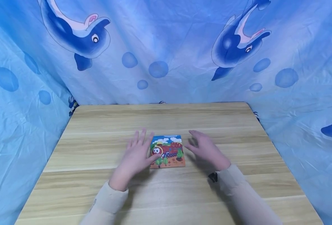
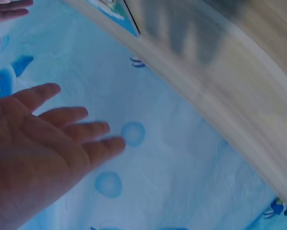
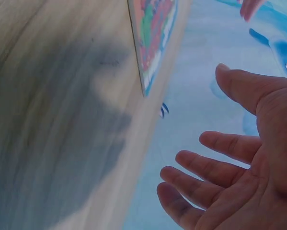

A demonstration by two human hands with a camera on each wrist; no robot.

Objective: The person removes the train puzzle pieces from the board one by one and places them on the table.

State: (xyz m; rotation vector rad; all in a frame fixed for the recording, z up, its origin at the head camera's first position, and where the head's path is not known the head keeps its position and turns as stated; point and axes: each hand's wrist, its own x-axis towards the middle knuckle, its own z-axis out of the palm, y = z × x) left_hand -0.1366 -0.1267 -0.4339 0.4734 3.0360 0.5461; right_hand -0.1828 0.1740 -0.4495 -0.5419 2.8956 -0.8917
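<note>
A square picture puzzle board (image 1: 170,153) with a cartoon red train, trees and clouds lies flat on the wooden table. To its left, my left hand (image 1: 136,154) hovers with fingers spread, its thumb overlapping the picture's lower left in the head view. My right hand (image 1: 206,148) is held off the right edge, fingers relaxed and palm facing the board. Both palms look bare in the wrist views, where the left hand (image 2: 42,139) and right hand (image 3: 234,167) hold nothing. Only a corner of the board (image 3: 155,43) shows in the right wrist view.
The pale wooden table (image 1: 98,131) has rounded far corners. Behind and beside it hangs a blue curtain (image 1: 182,47) printed with dolphins and bubbles. A small black object (image 1: 213,177) shows at the right sleeve's cuff.
</note>
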